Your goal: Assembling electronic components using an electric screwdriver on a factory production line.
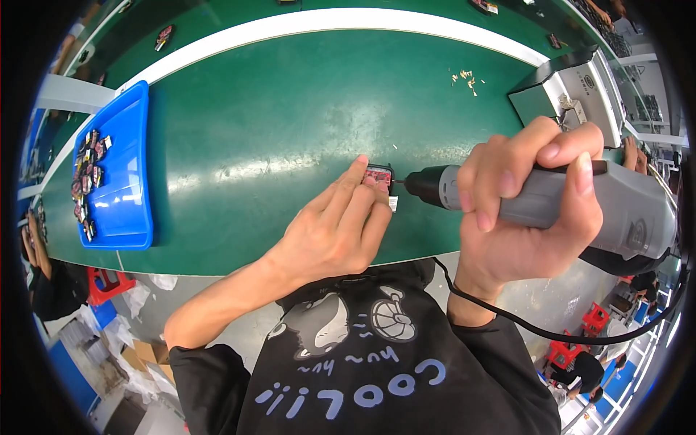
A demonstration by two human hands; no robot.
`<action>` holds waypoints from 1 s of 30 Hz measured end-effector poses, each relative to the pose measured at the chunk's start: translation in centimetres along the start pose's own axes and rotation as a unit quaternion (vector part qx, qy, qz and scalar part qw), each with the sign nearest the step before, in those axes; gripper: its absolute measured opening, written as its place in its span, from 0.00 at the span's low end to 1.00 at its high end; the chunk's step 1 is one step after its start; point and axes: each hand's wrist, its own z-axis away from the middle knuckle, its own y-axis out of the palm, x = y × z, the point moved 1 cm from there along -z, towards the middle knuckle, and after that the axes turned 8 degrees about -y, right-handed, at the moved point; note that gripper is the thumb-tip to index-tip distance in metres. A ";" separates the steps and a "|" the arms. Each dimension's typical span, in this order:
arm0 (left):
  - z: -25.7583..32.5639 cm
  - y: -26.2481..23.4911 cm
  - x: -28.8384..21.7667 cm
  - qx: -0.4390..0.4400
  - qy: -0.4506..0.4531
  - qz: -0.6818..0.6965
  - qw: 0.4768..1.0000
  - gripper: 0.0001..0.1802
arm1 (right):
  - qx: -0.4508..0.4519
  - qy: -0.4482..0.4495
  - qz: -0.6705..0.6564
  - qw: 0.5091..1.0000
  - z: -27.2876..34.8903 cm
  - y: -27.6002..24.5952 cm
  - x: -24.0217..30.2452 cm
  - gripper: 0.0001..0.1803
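Note:
On the green table lies a small red circuit board [378, 176] in a dark frame, with a white tab beside its lower right corner. My left hand [330, 225] presses it down, fingertips on its left and lower parts, hiding some of it. My right hand [525, 246] is wrapped around a grey electric screwdriver [631, 199], held nearly level with its black nose pointing left. The thin bit reaches the right edge of the board; whether it touches a screw is too small to tell.
A blue tray [130, 188] at the left holds several similar small parts [87, 174]. A black-and-white metal box [594, 90] stands at the far right, near loose brass-coloured bits [467, 78]. A white rail [326, 19] borders the far side. The screwdriver's black cable [551, 333] loops below my right arm.

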 end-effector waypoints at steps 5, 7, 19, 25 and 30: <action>0.0 0.1 0.0 0.007 0.007 -0.007 1.000 0.04 | -0.023 -0.001 -0.004 1.000 -0.1 -0.2 0.5 0.13; -0.1 0.0 -0.2 0.022 -0.005 -0.004 1.000 0.05 | -0.021 -0.001 -0.001 1.000 -0.2 -0.3 0.4 0.13; -0.1 -0.1 -0.2 0.028 -0.001 -0.014 1.000 0.06 | -0.002 0.029 0.019 0.999 -0.1 -0.3 -1.5 0.11; -0.4 0.0 -0.1 0.033 -0.011 -0.010 0.999 0.06 | 0.037 0.048 0.042 0.997 -0.6 -0.2 -2.4 0.08; -1.1 -0.9 -0.3 0.055 -0.029 -0.006 0.998 0.06 | 0.056 0.083 0.061 0.993 -1.0 0.1 -2.7 0.10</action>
